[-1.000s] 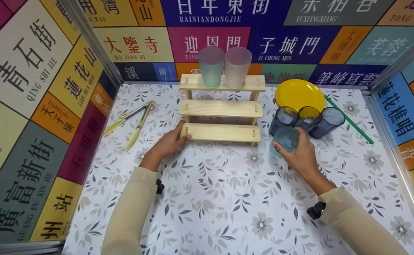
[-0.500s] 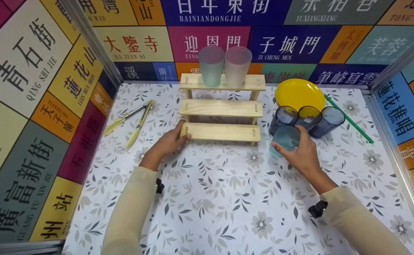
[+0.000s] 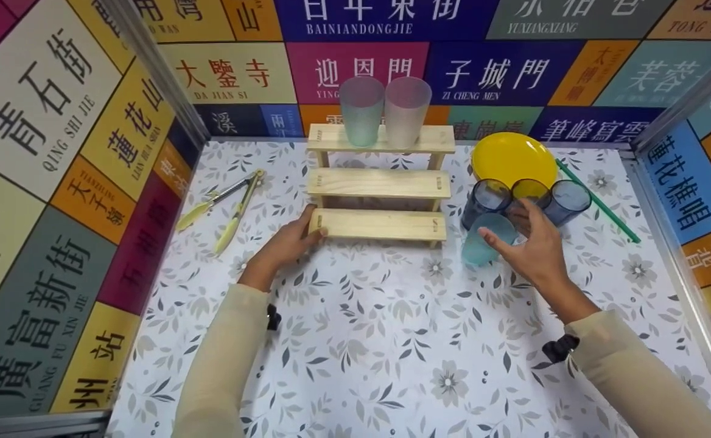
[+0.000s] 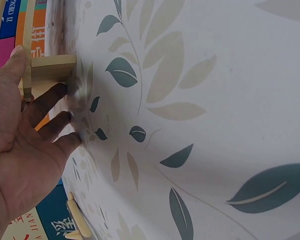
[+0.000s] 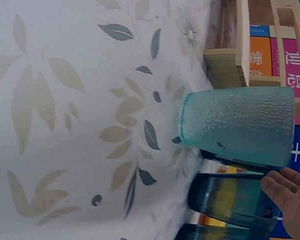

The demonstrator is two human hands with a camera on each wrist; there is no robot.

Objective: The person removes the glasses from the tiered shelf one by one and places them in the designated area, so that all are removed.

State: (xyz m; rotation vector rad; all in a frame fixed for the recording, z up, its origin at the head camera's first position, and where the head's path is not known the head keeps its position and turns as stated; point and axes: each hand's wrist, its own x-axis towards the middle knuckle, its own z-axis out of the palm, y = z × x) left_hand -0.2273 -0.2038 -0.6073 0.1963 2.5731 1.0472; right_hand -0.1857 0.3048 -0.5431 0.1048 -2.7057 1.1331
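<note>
My left hand [image 3: 285, 244] holds the left end of the lowest step of a three-tier wooden stand [image 3: 380, 224], its thumb on the step. In the left wrist view the fingers [image 4: 51, 102] reach past the stand's end. To the right, a teal textured cup [image 3: 482, 244] stands on the table. Beside it is my right hand [image 3: 538, 250], thumb and fingers spread; in the right wrist view its fingertips are apart from that cup [image 5: 237, 125]. Right behind stand three dark blue cups, left [image 3: 488, 196], middle [image 3: 529, 193] and right [image 3: 568, 202].
Two frosted cups, one greenish [image 3: 361, 112] and one pale [image 3: 405, 114], stand on the top step. A yellow plate [image 3: 514, 158] and a green stick [image 3: 602, 204] lie at the back right. Tongs [image 3: 234, 207] lie at the left. Sign-printed walls enclose the table.
My right hand has let go of the teal cup, its fingers spreading and drawing off to the right. My left hand keeps its place at the stand.
</note>
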